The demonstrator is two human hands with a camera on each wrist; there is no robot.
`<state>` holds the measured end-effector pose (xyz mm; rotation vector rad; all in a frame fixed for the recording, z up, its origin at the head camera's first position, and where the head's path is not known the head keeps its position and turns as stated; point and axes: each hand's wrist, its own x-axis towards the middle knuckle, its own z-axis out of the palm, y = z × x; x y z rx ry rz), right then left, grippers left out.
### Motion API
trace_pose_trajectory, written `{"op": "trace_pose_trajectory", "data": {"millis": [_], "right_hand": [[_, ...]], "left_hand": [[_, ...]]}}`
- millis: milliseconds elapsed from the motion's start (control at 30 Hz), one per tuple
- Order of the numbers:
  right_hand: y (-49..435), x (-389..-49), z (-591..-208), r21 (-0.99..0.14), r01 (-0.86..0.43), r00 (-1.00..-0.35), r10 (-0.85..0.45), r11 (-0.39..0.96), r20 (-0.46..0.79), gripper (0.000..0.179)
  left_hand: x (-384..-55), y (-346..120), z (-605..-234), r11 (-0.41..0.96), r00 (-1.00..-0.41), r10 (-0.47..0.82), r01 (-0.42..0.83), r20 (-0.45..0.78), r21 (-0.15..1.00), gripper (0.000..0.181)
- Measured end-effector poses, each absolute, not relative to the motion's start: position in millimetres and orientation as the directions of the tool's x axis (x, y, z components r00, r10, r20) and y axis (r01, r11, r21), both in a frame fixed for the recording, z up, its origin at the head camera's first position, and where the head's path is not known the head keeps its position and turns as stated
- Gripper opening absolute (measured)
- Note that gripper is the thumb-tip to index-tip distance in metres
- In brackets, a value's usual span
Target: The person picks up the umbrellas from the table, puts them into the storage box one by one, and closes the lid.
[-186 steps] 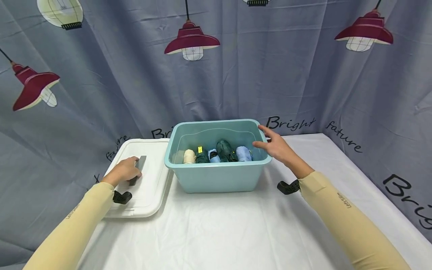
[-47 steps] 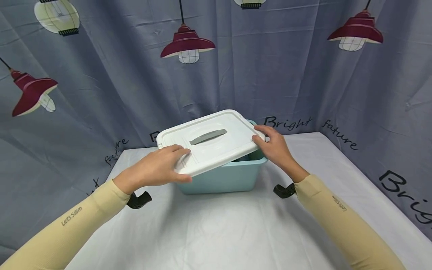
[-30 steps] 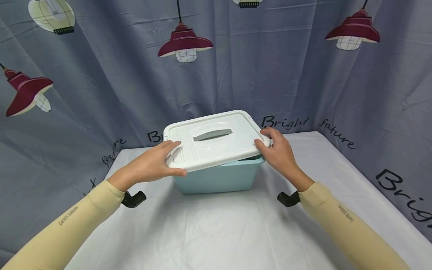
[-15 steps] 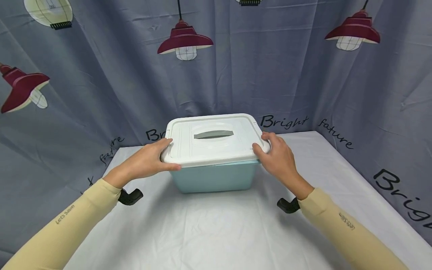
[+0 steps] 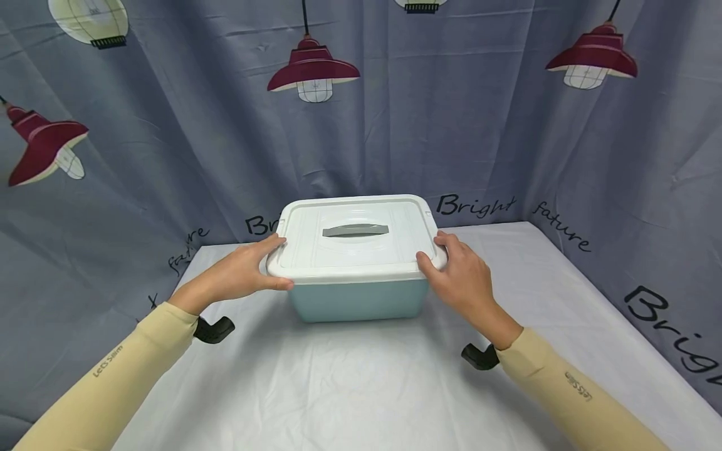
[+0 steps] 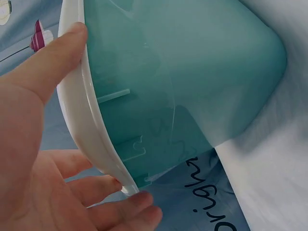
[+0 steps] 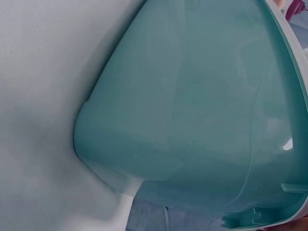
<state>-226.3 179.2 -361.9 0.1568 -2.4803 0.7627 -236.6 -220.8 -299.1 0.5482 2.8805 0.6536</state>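
A white lid [image 5: 361,254] with a grey handle [image 5: 355,230] covers a teal plastic storage box [image 5: 358,300] in the head view. At the lid's left end, my left hand [image 5: 239,270] grips the edge, thumb along the front corner and fingers spread toward the back. My right hand [image 5: 462,275] holds the right end, thumb at the front corner, fingertips on the side edge. The left wrist view shows the left thumb [image 6: 65,55] lying on the white rim above the teal wall [image 6: 192,82]. Mostly the box's side wall [image 7: 183,110] fills the right wrist view. The box's contents are hidden.
The box stands on a white-clothed table [image 5: 350,388] close to its back edge. Behind it hangs a blue-grey curtain [image 5: 451,125] printed with red lamps and lettering. A black wrist camera mount [image 5: 214,330] juts below the left hand, and another mount [image 5: 479,357] below the right.
The lid was lifted from the table at the left, carried over the box tilted, then lowered flat onto its rim. It covers the yarn-like rolls seen inside earlier. Both hands stayed on its ends.
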Motion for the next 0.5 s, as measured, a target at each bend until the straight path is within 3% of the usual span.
{"op": "trace_pose_trajectory", "data": {"millis": [233,500], "right_hand": [[183.4,-228.4,-361.5,-0.495,-0.245,-0.862,0.046,0.834,0.504,0.055],[202.6,-222.1,-347.3,-0.534,-0.195,-0.943,-0.008,0.822,0.331,0.067]], "left_hand": [[-238.2,-217.7,-303.1,0.846,-0.927,0.371,0.315,-0.052,0.429,0.108],[-235.3,-220.9,-321.6,0.783,-0.905,0.414,0.301,-0.094,0.544,0.114]]}}
